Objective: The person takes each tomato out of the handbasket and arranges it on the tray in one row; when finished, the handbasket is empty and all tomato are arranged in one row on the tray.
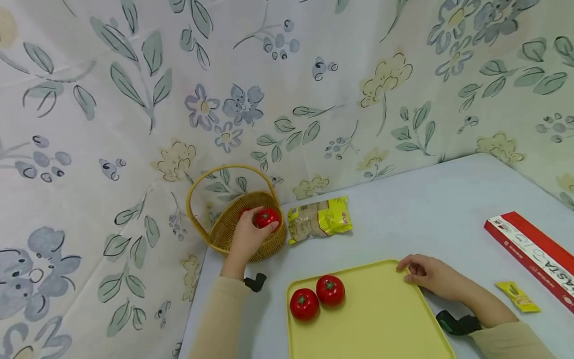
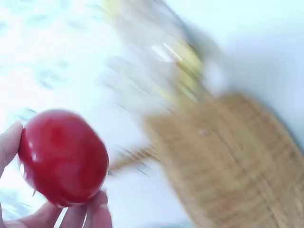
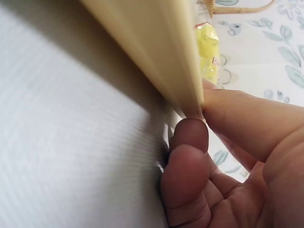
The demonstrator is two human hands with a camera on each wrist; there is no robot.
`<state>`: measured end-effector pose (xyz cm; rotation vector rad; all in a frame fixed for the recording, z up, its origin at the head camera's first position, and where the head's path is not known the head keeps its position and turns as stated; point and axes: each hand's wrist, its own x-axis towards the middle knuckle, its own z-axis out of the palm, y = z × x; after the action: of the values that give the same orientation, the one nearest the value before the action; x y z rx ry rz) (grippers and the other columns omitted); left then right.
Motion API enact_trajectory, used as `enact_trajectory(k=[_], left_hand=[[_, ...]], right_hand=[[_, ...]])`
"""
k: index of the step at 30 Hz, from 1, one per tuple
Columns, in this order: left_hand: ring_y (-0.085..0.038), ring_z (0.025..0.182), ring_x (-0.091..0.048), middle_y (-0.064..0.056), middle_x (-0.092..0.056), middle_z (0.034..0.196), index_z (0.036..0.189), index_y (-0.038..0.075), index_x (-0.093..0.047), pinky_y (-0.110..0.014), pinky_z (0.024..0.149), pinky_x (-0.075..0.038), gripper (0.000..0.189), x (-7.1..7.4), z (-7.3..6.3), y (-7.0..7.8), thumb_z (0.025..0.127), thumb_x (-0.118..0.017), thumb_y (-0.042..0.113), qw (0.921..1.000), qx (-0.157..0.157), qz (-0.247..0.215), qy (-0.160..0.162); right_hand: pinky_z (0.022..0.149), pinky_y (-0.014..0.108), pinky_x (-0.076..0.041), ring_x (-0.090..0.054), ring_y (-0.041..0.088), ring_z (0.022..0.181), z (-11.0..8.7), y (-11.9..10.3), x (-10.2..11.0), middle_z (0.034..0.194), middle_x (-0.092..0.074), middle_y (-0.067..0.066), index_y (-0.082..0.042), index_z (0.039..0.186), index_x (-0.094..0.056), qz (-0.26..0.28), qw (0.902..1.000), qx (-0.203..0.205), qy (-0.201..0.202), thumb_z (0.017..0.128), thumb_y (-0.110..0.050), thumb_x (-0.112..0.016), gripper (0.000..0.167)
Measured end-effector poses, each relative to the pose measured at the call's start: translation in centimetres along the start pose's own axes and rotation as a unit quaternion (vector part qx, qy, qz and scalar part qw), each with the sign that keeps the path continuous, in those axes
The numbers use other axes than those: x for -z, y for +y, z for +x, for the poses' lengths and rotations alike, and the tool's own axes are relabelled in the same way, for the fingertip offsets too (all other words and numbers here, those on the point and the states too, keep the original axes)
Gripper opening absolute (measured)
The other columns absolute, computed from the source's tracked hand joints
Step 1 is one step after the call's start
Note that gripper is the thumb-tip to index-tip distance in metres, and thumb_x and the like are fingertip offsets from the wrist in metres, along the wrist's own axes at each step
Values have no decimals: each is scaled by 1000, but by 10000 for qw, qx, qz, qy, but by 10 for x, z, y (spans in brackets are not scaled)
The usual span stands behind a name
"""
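Note:
My left hand (image 1: 248, 235) grips a red tomato (image 1: 267, 218) at the mouth of the wicker basket (image 1: 264, 251). In the left wrist view that tomato (image 2: 64, 159) sits between thumb and fingers, with the blurred basket (image 2: 228, 166) beside it. Another bit of red shows inside the basket, mostly hidden by my fingers. Two more tomatoes, one nearer (image 1: 304, 304) and one farther (image 1: 331, 290), lie side by side on the yellow tray (image 1: 381, 309). At the tray's far right corner, my right hand (image 1: 432, 275) holds the rim (image 3: 190, 90) between thumb and curled fingers.
A yellow and clear food bag (image 1: 319, 219) lies right of the basket. Toward the right edge of the white table (image 1: 426, 209) are a long red pasta box (image 1: 533, 254) and a small yellow packet (image 1: 518, 297). Floral cloth (image 1: 291, 99) hangs behind and at the left.

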<state>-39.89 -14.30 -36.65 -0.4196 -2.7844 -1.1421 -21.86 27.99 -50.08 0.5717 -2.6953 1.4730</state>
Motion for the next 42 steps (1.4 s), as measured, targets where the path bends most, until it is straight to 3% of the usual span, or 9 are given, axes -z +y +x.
enact_trajectory(k=[3,8,11,14,19,25,33,36,42], left_hand=[[-31,122,-60,-12,-58,138,147,6,-59,-49,102,-53,67,-9,-33,27,89,-87,27,9973,-599,-281,-317],[-22,123,-61,0,-62,137,142,15,-65,-46,104,-52,64,-31,-75,67,86,-89,35,9821,-1589,-12,-1015],[-16,128,-59,7,-61,139,143,20,-64,-41,105,-52,66,-49,-91,78,85,-88,39,9723,-1837,168,-1436],[-10,128,-58,11,-59,141,145,21,-62,-33,103,-53,67,-71,-102,84,86,-88,37,9676,-1782,300,-1766],[-6,125,-58,14,-58,141,145,19,-62,-26,98,-53,66,-104,-112,84,86,-88,34,9624,-1537,522,-2176],[-7,125,-59,14,-58,141,146,22,-61,-29,100,-53,67,-125,-116,77,88,-86,41,9594,-1491,1026,-2161],[-7,126,-58,12,-59,141,149,24,-59,-27,102,-50,66,-135,-115,71,91,-80,48,9510,-1598,1473,-2200],[-8,129,-57,10,-58,144,155,25,-51,-28,103,-50,74,-136,-115,71,92,-79,50,9470,-1616,1660,-2223],[-12,134,-55,7,-54,150,163,24,-35,-30,110,-46,87,-137,-119,70,92,-79,51,9260,-2032,2225,-2275]], right_hand=[[58,27,-37,-43,5,70,-2,0,1,86,-47,-5,-8,115,-68,-29,10000,22,-8,102,-8,-68,13],[57,27,-37,-44,5,69,-3,0,1,85,-47,-7,-7,114,-68,-45,9998,194,69,101,-5,-69,13],[58,27,-37,-44,5,70,-1,0,1,86,-47,-8,-7,114,-68,-28,9996,250,85,101,-5,-69,14],[58,27,-37,-45,5,71,1,-3,0,86,-48,-7,-7,114,-68,-33,9998,196,95,101,-6,-69,13],[60,26,-38,-45,4,71,1,-7,0,86,-48,-5,-7,114,-68,-10,10000,-46,85,100,-9,-71,14],[60,26,-38,-44,5,72,0,-10,0,87,-47,-1,-6,115,-68,58,9996,-266,40,100,-10,-71,15],[60,26,-38,-43,6,72,2,-9,0,87,-47,0,-5,116,-68,154,9991,-404,9,101,-10,-71,16],[58,25,-39,-43,6,69,2,-9,0,86,-47,1,-4,117,-68,253,9984,-508,-4,101,-10,-70,17],[57,24,-40,-44,7,68,0,-9,0,86,-47,2,-3,117,-67,368,9974,-618,-37,101,-9,-70,18]])
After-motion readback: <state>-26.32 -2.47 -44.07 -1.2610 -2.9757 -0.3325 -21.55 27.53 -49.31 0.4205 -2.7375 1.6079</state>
